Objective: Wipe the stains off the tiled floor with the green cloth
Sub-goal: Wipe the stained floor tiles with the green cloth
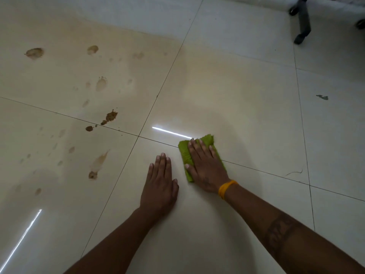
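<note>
I've got right hand (205, 167) fingers flat on green cloth (184, 155), left hand (160, 186) flat on the floor (246, 95); stains (110, 116) at 10 o'clock could smear w/ one dirty pass.

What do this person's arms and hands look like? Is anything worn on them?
Both forearms are bare, with no sleeves in view. The right hand has an orange-yellow band wound round the wrist, and a dark patterned tattoo band crosses the right forearm; a small dark mark sits near that wrist. The left hand and its forearm carry nothing: no ring, watch or glove shows.
</note>
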